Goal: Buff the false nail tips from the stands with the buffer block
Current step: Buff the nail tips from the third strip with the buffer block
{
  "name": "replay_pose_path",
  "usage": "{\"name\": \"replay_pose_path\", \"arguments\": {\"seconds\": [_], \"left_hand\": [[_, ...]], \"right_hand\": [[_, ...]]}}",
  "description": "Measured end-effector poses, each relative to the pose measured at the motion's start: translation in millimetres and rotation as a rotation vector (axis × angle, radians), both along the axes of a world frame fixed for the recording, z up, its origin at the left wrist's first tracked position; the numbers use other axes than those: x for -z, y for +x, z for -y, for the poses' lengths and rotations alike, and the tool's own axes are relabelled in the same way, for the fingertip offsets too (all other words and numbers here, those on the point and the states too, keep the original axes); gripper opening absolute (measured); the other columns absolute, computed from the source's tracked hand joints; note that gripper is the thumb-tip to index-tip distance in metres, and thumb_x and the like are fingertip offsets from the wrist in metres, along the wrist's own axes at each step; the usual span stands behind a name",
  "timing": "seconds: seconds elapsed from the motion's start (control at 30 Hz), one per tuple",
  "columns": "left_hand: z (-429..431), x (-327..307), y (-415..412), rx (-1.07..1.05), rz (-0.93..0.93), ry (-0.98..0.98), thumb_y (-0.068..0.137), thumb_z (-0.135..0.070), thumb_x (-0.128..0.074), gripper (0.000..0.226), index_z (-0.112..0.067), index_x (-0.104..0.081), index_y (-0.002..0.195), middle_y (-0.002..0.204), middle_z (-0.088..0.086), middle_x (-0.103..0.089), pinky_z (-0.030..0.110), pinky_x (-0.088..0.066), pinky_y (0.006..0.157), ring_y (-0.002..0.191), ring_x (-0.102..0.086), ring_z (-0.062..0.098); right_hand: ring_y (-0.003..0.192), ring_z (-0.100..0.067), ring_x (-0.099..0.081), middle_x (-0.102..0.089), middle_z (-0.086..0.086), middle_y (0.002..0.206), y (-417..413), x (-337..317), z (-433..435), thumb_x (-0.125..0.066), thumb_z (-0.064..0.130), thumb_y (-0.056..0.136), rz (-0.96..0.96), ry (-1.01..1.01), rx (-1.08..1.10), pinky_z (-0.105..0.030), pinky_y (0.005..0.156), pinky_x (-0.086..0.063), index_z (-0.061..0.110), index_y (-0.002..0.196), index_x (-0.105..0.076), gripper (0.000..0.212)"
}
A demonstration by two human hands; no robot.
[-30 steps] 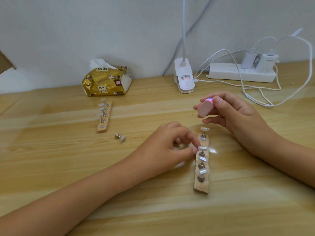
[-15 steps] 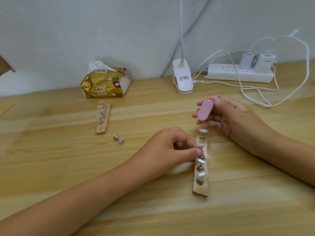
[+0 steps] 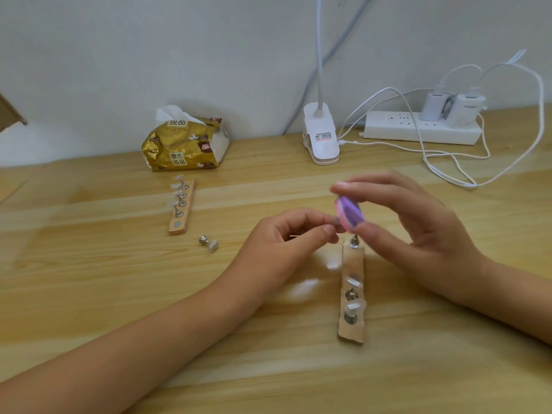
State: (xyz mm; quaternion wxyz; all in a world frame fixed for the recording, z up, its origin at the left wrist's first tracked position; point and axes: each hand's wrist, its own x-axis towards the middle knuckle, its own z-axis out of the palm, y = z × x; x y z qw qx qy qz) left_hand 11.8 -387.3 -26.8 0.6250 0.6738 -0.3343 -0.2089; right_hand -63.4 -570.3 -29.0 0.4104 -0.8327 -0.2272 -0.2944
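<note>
My right hand (image 3: pixel 412 231) pinches the pink and purple buffer block (image 3: pixel 349 215) between thumb and fingers, just above the far end of the near wooden stand (image 3: pixel 352 294). My left hand (image 3: pixel 286 243) pinches a small nail tip holder (image 3: pixel 336 227) and holds it against the block; the tip itself is blurred. The near stand carries three metal holders, two with clear tips (image 3: pixel 355 306). A second stand (image 3: pixel 180 206) with several tipped holders lies at the left. One loose holder with a tip (image 3: pixel 208 242) lies on the table beside it.
A gold tissue pack (image 3: pixel 185 146) sits at the back left. A white lamp clip (image 3: pixel 321 135) stands at the back centre. A power strip (image 3: pixel 421 128) with two chargers and looping white cables (image 3: pixel 448 171) lies at the back right, close to my right hand.
My left hand lifted a holder off the near stand and brought it up to the block. My right hand turned the block so its purple face shows.
</note>
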Motion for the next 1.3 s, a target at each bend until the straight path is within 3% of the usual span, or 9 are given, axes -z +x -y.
{"name": "replay_pose_path", "arguments": {"seconds": [0.17, 0.33, 0.47, 0.67, 0.8, 0.97, 1.13, 1.23, 1.3], "left_hand": [[0.5, -1.4, -2.6, 0.017, 0.076, 0.059, 0.092, -0.018, -0.060, 0.012, -0.017, -0.071, 0.087, 0.082, -0.010, -0.069, 0.009, -0.042, 0.073, 0.079, -0.060, -0.001], [1.3, 2.0, -2.0, 0.018, 0.082, 0.050, 0.088, -0.025, -0.061, 0.015, -0.014, -0.070, 0.089, 0.087, 0.007, -0.068, 0.028, -0.040, 0.077, 0.081, -0.054, 0.018], [0.6, 1.4, -0.5, -0.002, 0.057, 0.047, 0.092, -0.018, -0.060, 0.012, -0.022, -0.070, 0.085, 0.084, -0.011, -0.071, 0.011, -0.045, 0.079, 0.085, -0.063, 0.001], [-0.1, 0.9, -0.8, -0.016, 0.041, 0.024, 0.092, -0.016, -0.060, 0.014, -0.021, -0.071, 0.086, 0.084, -0.004, -0.072, 0.010, -0.046, 0.079, 0.086, -0.064, 0.004], [-0.2, 2.8, -3.9, 0.015, 0.081, 0.047, 0.091, -0.014, -0.061, 0.012, -0.016, -0.072, 0.091, 0.086, -0.006, -0.073, 0.022, -0.049, 0.085, 0.090, -0.066, 0.013], [1.0, 1.7, -0.2, -0.021, 0.032, 0.022, 0.092, -0.015, -0.060, 0.012, -0.019, -0.071, 0.088, 0.085, -0.014, -0.073, 0.008, -0.045, 0.079, 0.089, -0.065, -0.002], [0.6, 4.5, 2.7, -0.089, -0.048, -0.025, 0.091, -0.020, -0.060, 0.012, -0.025, -0.072, 0.089, 0.087, -0.012, -0.072, 0.008, -0.044, 0.077, 0.085, -0.063, -0.004], [-0.3, 3.0, 4.2, -0.087, -0.081, -0.053, 0.084, -0.029, -0.062, 0.012, -0.025, -0.072, 0.087, 0.085, -0.011, -0.072, 0.007, -0.044, 0.076, 0.084, -0.063, -0.006], [-0.4, 2.7, 3.6, -0.077, -0.084, -0.060, 0.081, -0.030, -0.063, 0.011, -0.025, -0.072, 0.084, 0.087, -0.011, -0.074, 0.005, -0.043, 0.074, 0.086, -0.064, -0.007]], "right_hand": [[0.113, -0.014, -0.060, -0.065, -0.007, 0.116, 7.2, 1.9, 1.2, -0.065, 0.023, 0.093, -0.068, -0.021, 0.066, -0.028, 0.099, -0.046, 0.013, 0.117, -0.062, 0.026], [0.112, -0.015, -0.061, -0.064, -0.007, 0.115, 4.7, 1.7, 0.6, -0.064, 0.023, 0.091, 0.002, -0.101, 0.018, -0.027, 0.099, -0.045, 0.011, 0.113, -0.065, 0.025], [0.109, -0.019, -0.063, -0.066, -0.008, 0.112, 6.8, 1.9, 2.2, -0.066, 0.023, 0.095, -0.106, 0.048, 0.054, -0.038, 0.096, -0.051, 0.012, 0.113, -0.065, 0.021], [0.112, -0.016, -0.062, -0.065, -0.008, 0.115, 8.2, 2.7, 2.0, -0.066, 0.022, 0.094, -0.088, 0.008, 0.078, -0.036, 0.099, -0.050, 0.014, 0.114, -0.064, 0.021], [0.108, -0.019, -0.062, -0.063, -0.008, 0.113, 5.8, 2.6, 2.4, -0.060, 0.014, 0.095, -0.006, -0.038, 0.089, -0.032, 0.095, -0.048, 0.008, 0.105, -0.068, 0.014], [0.107, -0.012, -0.063, -0.067, -0.003, 0.108, 7.0, 1.2, 3.5, -0.058, 0.013, 0.095, -0.168, 0.053, 0.105, -0.018, 0.092, -0.046, 0.009, 0.101, -0.073, 0.017], [0.111, -0.014, -0.061, -0.067, -0.006, 0.111, 8.6, -9.0, 8.3, -0.051, 0.019, 0.094, -0.250, 0.258, 0.141, -0.030, 0.097, -0.049, 0.011, 0.102, -0.070, 0.022], [0.096, -0.006, -0.065, -0.070, 0.007, 0.101, 5.0, -32.2, 26.5, -0.053, 0.033, 0.093, -0.365, 0.104, 0.190, -0.019, 0.086, -0.050, 0.026, 0.102, -0.069, 0.020], [0.084, 0.001, -0.064, -0.067, 0.021, 0.091, -0.8, -49.6, 38.4, -0.052, 0.054, 0.087, -0.505, -0.195, 0.284, -0.021, 0.072, -0.051, 0.041, 0.097, -0.065, 0.021]]}}
